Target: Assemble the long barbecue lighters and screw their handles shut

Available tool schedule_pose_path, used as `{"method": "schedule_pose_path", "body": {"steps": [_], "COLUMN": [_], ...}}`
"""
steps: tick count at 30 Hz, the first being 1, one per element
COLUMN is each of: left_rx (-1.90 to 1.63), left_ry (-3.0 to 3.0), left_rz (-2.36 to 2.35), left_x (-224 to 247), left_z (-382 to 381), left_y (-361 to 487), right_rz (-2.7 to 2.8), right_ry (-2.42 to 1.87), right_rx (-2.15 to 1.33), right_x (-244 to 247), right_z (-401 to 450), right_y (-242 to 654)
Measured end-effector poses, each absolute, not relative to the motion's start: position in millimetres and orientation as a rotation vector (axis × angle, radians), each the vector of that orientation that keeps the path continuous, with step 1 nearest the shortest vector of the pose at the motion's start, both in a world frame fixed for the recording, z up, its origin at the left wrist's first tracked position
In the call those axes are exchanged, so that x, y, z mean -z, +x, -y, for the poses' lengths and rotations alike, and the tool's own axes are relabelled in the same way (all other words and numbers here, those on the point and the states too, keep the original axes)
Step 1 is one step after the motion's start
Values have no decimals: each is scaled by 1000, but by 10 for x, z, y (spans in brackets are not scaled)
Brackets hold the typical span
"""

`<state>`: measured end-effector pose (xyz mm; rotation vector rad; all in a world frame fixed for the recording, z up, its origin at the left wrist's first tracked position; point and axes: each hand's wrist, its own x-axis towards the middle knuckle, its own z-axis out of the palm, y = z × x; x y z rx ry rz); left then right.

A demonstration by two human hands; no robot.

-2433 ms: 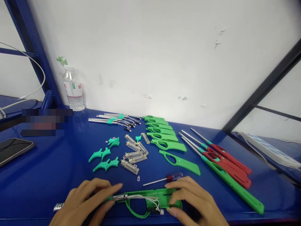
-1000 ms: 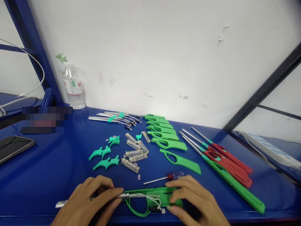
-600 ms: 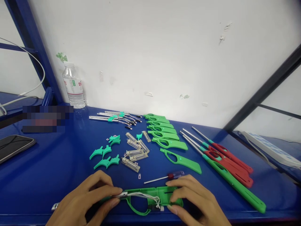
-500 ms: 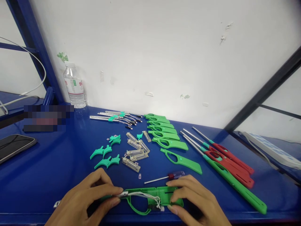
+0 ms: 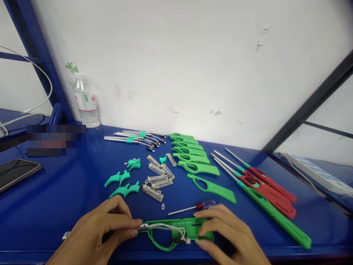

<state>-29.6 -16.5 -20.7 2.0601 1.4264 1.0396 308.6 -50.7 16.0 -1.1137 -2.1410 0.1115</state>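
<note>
My left hand [image 5: 102,230] pinches a metal lighter tube [image 5: 142,227] between thumb and fingertips, at the narrow end of an open green lighter handle shell [image 5: 191,224]. White wires [image 5: 161,225] run from the tube across the shell to a small black igniter [image 5: 178,240] at its lower edge. My right hand [image 5: 227,233] grips the wide end of that shell, fingers above and thumb below. Just beyond it lies a screwdriver [image 5: 205,204] with a dark red and purple handle. Fingers hide part of the tube and the shell's right end.
Clear fuel tanks [image 5: 153,193], teal triggers [image 5: 119,191] and wired metal tubes [image 5: 121,138] lie beyond my hands. Green handle shells [image 5: 212,189] form a column. Red and green lighters [image 5: 273,209] are at right. A bottle [image 5: 86,105] and phone [image 5: 18,173] stand and lie at left.
The whole view has shifted very slightly. Both hands keep their grips, and the tube, wires and shell stay in nearly the same arrangement.
</note>
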Motion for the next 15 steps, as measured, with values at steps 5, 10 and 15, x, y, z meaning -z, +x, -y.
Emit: {"method": "schedule_pose_path", "body": {"steps": [5,10,15], "left_rx": [-1009,-975,-979], "left_ry": [2050,2014,2015], "left_rz": [-1420,-1412,-1366], "left_x": [207,148,124], "left_z": [144,172,189], "left_y": [-306,-283,-275], "right_rz": [2136,2145,2146], "right_ry": [-1112,-1119,-1123], "right_rx": [-102,-109,-99], "right_x": [-157,-165,-177], "right_z": [513,515,519], "right_y": [3092,3089,3096]}}
